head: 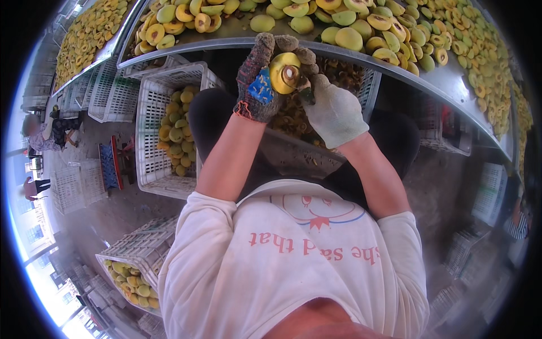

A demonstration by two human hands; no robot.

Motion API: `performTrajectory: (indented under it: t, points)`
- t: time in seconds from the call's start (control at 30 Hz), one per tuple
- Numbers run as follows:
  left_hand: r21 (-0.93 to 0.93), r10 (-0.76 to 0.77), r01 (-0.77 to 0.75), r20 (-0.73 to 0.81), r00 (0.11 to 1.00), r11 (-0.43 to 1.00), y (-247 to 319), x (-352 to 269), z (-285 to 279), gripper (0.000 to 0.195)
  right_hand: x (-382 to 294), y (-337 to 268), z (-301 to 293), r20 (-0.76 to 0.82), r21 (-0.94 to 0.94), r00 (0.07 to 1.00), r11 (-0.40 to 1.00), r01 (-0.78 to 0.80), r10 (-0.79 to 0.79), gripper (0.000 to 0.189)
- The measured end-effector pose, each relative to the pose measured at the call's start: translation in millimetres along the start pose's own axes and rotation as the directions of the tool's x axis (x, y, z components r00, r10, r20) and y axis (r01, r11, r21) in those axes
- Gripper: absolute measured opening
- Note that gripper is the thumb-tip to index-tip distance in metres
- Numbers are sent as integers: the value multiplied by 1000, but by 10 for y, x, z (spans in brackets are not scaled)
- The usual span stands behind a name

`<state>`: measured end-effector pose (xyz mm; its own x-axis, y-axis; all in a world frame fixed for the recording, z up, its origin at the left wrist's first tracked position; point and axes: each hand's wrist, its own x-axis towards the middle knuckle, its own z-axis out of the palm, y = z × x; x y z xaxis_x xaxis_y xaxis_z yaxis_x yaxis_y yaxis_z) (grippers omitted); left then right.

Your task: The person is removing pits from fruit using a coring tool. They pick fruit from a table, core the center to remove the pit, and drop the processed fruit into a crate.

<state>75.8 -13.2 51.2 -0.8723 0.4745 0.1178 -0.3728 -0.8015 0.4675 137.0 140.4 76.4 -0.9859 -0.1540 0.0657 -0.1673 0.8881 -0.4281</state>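
Note:
My left hand, in a dark knitted glove with a blue patch, grips a yellow peach. A brown ring with a pale spot shows on the side of the fruit towards me. My right hand, in a whitish knitted glove, is closed around a small dark tool. Its end meets the peach's right side, and most of it is hidden by the glove. Both hands are just in front of the metal table's rim. Below them, a crate contains brownish fruit scraps.
Halved and whole peaches cover much of the table. A white plastic crate of whole peaches stands by my left knee. Behind it on the left is another peach crate. People are farther off at left.

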Motion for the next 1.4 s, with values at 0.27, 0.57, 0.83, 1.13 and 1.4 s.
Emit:
performTrajectory:
  t: [0.27,0.57,0.83,1.13,1.4]
  points:
    - [-70,-101,89,-184,978,994,-1,-23,36,40,8,68,112,11,-31,1000,1000,-2,3,27]
    - [185,-188,210,-126,974,960,68,60,42,40,19,166,115,104,178,991,979,-99,82,25]
    - [828,-101,157,-122,987,538,181,88,-23,32,-7,19,129,422,748,899,605,-273,-116,17]
    - [655,145,97,-304,941,750,-146,33,-62,22,0,-13,166,626,776,776,154,-611,-76,23]
    - [891,204,-403,363,909,211,-165,351,-379,34,-26,437,401,566,778,748,-73,-623,-347,21]
